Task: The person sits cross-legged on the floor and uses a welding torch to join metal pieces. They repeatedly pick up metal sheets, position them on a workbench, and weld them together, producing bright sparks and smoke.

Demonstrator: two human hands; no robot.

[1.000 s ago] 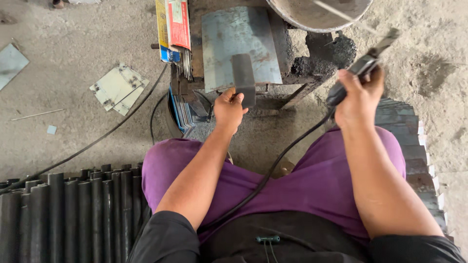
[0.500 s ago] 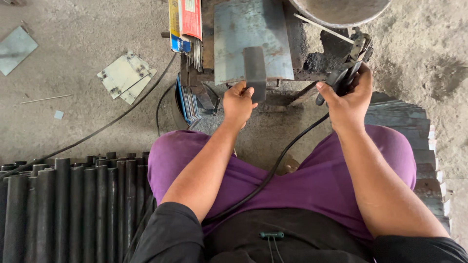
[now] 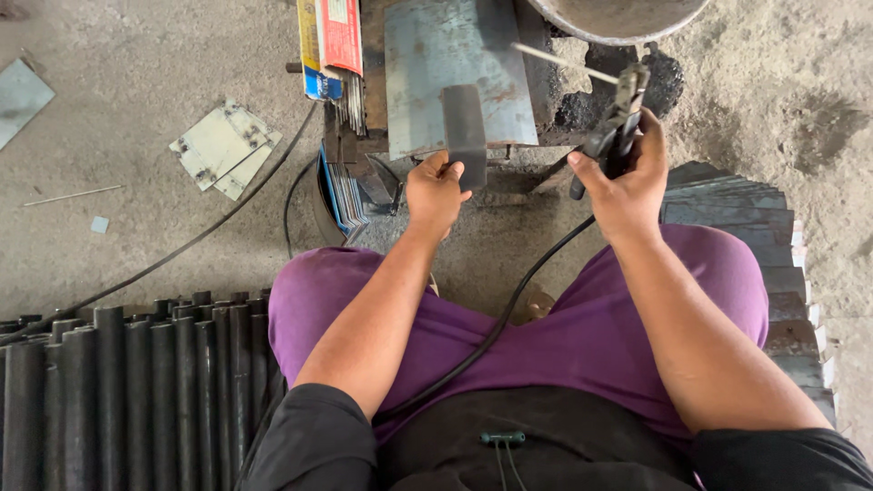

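The person sits low with purple trousers spread either side of a small steel worktop (image 3: 418, 55), and both hands are busy at its near edge. The left hand (image 3: 435, 193) has its grip pinched on the lower end of a dark flat metal piece (image 3: 464, 135), which stands on the worktop's near edge and rises away from the fingers, its upper part lying against the grey plate. The right hand (image 3: 627, 186) is clenched round the black handle of an electrode holder (image 3: 615, 127); the holder sticks up out of the fist, and a thin welding rod (image 3: 550, 60) runs from its head leftward over the plate, its tip well above the metal piece and not touching it. A black cable (image 3: 509, 305) drops from under that fist across the lap. How the rod is clamped is hard to make out. A round metal basin (image 3: 618, 20) is cut off at the top, as is a box of rods (image 3: 329, 45), and black pipes (image 3: 118, 382) run out of view lower left.
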